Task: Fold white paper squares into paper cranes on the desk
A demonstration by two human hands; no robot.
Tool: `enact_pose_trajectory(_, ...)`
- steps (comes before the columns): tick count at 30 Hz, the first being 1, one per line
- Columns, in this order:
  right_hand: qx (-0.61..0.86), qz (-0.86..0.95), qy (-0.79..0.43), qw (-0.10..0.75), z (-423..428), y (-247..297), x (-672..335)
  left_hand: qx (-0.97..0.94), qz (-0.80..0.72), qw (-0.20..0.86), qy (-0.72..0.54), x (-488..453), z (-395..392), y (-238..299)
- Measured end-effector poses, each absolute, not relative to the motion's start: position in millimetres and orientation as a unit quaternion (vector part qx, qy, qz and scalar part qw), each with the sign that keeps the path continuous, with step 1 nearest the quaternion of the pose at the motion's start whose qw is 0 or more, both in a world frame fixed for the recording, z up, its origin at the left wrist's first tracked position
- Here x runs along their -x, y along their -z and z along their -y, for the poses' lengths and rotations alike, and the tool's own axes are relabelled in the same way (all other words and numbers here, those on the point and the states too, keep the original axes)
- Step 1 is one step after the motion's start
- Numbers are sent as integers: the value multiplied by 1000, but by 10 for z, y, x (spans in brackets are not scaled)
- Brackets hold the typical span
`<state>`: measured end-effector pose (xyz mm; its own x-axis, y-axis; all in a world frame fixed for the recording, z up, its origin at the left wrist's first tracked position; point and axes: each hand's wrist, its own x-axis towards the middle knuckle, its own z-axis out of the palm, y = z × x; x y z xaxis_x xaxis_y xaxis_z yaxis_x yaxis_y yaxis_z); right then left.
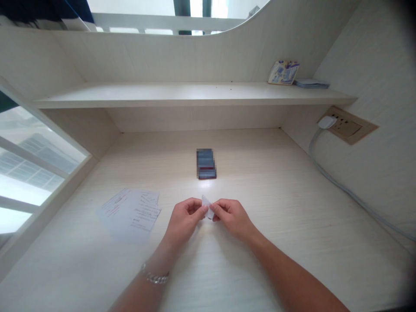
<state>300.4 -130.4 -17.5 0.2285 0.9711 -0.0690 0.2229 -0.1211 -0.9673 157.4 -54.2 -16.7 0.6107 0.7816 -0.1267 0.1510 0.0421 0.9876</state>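
Note:
Between my two hands is a small folded piece of white paper [206, 202], its pointed tip sticking up above the fingers. My left hand [187, 216] pinches its left side between thumb and fingers. On the other side my right hand [232, 216] pinches it the same way, thumb on the near face. The fingers cover much of the paper, so its full shape is hidden. Just beyond the hands lies a dark phone-like rectangle [206, 164], blurred into blocks. To the left, several sheets of paper [133, 212] with black and red writing overlap on the desk.
The pale wooden desk [276, 182] has a shelf [182, 92] above its back. A colourful packet [283, 72] and a thin stack [311, 83] rest on that shelf. At right, a grey cable [347, 193] runs from a wall socket [349, 125] down along the desk's side.

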Motion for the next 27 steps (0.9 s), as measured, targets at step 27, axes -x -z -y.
enact_pose_trajectory(27, 628, 399, -326, 583, 1275, 212, -2951, -626, -336, 618, -337, -1613, 605, 112)
